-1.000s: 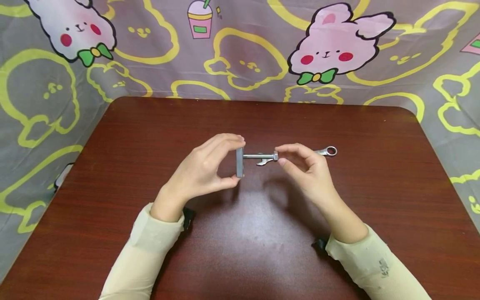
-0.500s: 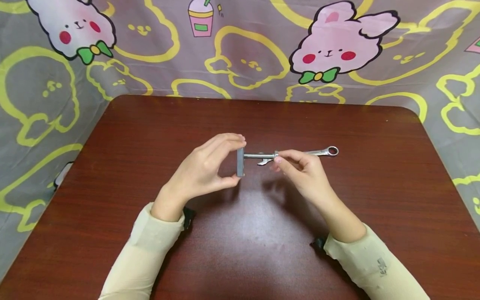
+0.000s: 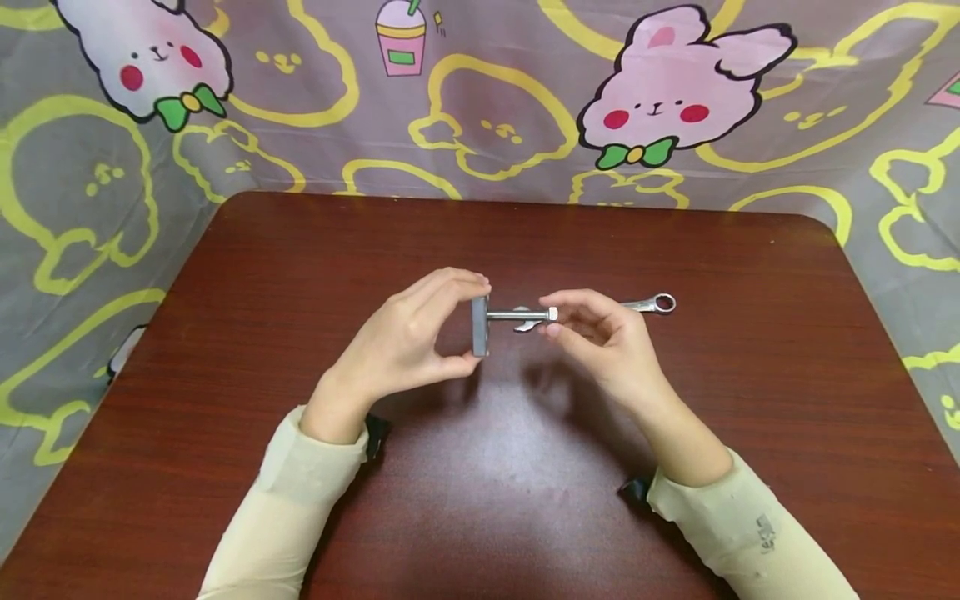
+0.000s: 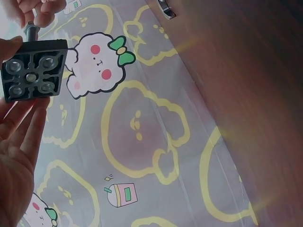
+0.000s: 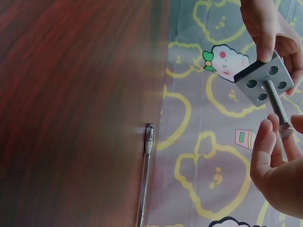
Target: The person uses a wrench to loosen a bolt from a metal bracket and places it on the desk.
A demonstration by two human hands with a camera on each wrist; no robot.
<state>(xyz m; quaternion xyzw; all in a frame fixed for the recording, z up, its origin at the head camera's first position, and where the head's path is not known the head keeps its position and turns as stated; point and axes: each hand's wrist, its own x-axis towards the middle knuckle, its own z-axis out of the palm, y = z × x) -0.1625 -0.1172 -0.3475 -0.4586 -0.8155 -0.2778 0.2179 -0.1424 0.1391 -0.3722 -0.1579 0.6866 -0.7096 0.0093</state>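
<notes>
My left hand [image 3: 408,329] holds a grey square plate [image 3: 480,327] by its opposite edges, thumb below and fingers above in the head view. Several round holes surround the plate's centre in the right wrist view; its ribbed, dark back [image 4: 31,78] faces the left wrist camera. A long metal bolt [image 3: 517,315] stands out from the plate's middle, pointing right. My right hand [image 3: 611,333] has thumb and fingers curled around the bolt's hex head [image 5: 286,131]. Behind the bolt and right hand, a combination wrench [image 3: 648,306] lies on the table, its middle hidden by that hand.
The dark red-brown table [image 3: 337,250] has rounded far corners. Beyond its far edge hangs a patterned cloth [image 3: 510,108] with bunnies and yellow outlines, which also runs along both sides. Both forearms rest in light sleeves [image 3: 307,483].
The right fingers pinched the bolt head half a second ago, then shifted and spread around it, leaving the head more visible. The left hand and plate have stayed nearly still.
</notes>
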